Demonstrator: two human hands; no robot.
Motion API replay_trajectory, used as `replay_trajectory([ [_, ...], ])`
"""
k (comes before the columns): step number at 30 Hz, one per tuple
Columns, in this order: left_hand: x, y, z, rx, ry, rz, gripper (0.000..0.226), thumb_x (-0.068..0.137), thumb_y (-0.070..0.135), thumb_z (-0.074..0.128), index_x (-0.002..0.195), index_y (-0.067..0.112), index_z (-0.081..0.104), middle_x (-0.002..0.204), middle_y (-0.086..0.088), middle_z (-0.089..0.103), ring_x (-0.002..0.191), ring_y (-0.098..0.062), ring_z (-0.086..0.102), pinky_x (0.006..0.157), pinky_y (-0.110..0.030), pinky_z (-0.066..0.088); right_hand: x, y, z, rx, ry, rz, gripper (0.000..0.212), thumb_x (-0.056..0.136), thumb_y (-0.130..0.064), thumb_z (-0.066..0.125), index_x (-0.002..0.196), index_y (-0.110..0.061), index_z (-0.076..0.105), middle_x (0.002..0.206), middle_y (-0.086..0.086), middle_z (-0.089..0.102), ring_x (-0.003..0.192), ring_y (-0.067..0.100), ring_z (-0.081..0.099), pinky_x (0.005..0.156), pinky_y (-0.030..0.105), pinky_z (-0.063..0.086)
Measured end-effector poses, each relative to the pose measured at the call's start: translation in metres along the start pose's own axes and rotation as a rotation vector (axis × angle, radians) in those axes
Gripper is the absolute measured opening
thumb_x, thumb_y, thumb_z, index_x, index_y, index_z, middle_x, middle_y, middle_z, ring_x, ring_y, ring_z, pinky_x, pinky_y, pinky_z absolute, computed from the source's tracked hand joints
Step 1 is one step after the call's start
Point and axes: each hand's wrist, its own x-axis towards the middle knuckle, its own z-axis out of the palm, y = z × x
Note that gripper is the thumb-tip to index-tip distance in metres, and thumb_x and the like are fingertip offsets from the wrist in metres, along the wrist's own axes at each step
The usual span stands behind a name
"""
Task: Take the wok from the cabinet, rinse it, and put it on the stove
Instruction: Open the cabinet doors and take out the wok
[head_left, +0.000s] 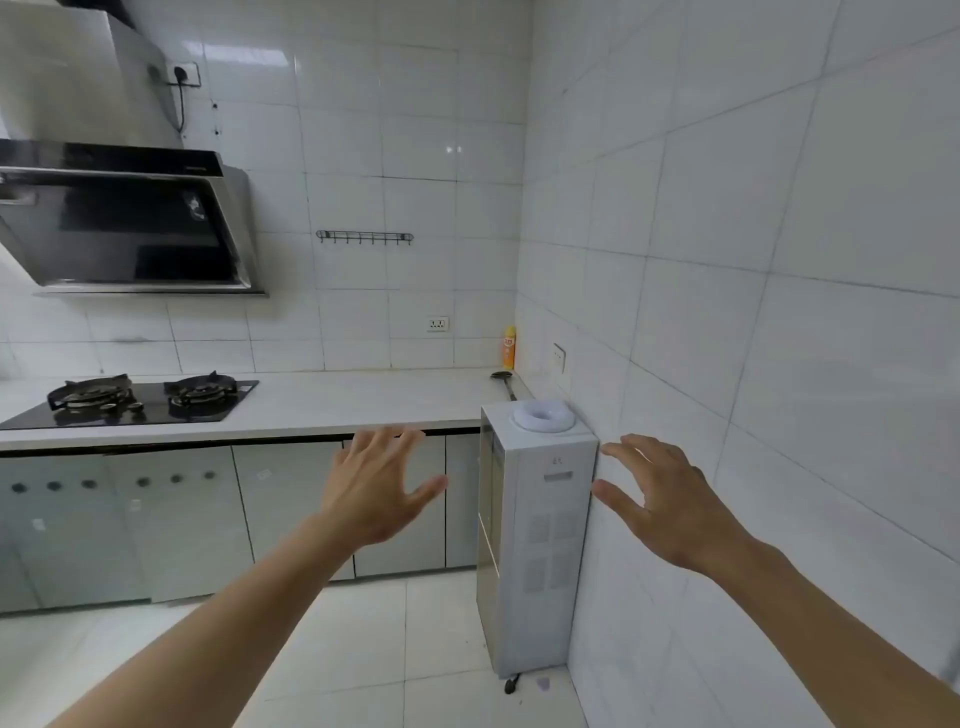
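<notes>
Both bare arms reach out in front of the person, the left hand (382, 486) with fingers (410, 441) spread and holding nothing, the right hand (670, 506) likewise splayed and empty beside the tall white water dispenser (540, 519). The wok is not in sight; I judge it sits behind one of the closed grey glossy cabinet doors (291, 499) under the pale worktop (337, 402), so it lies beyond and below the fingers, with a door between. A wok is likely rigid metal, fairly heavy and awkward one-handed, slick once rinsed; best taken by its handle with the other hand steadying the rim. The black two-burner gas stove (140, 397) waits bare to the left.
</notes>
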Motion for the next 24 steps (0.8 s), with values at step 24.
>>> replay_trajectory([
  [24,0.173,-0.102,0.114,-0.023,0.010,-0.097,0.083,0.076,0.082,0.023,0.142,0.033,0.036,0.146,0.005,0.038,0.131,-0.022,0.034,0.103,-0.043,0.036,0.231,0.007,0.106,-0.115,-0.075,-0.081,0.103,0.067,-0.088,-0.006,0.147,-0.033,0.027,0.156,-0.005,0.023,0.143,0.016,0.019,0.114,0.040,0.026],
])
